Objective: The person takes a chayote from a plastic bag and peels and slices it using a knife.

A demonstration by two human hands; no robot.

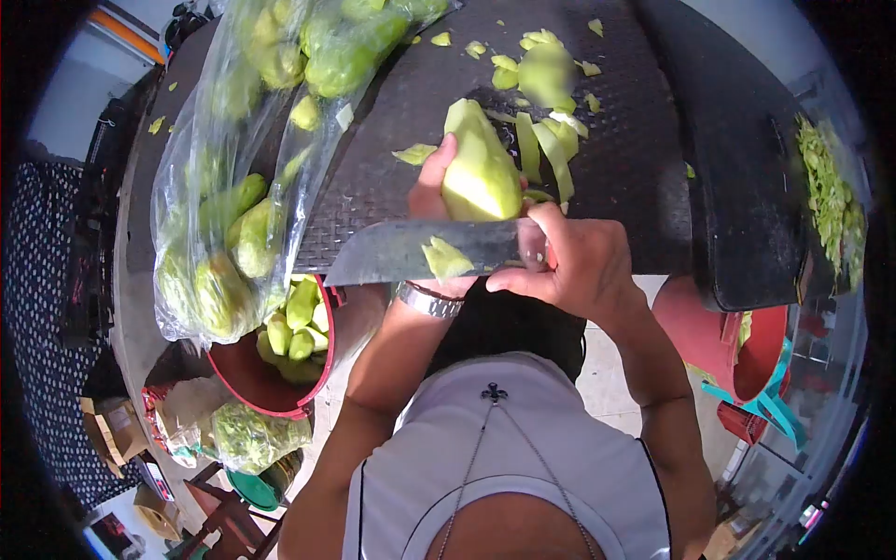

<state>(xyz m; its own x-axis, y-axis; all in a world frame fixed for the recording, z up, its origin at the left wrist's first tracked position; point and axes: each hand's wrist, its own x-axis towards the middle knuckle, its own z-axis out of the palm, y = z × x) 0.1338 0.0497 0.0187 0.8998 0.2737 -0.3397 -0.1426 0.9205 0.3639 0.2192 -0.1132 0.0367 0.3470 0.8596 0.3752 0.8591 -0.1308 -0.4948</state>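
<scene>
Left hand (428, 193) wrapped round pale gourd (481, 173), right hand (585, 257) clenched on knife (392, 250) handle. Gourd just ahead of blade, right of left thumb. Slick flesh could twist, edge nicking left fingers; mostly hidden, clearance unclear.

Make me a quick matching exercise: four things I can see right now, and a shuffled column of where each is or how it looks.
1. knife
2. large pale-green fruit
3. watch
4. bucket at left

A. silver
B. red, with green pieces inside
C. held by its handle in the right hand
D. gripped by the left hand

Pairs: 1-C, 2-D, 3-A, 4-B
</scene>
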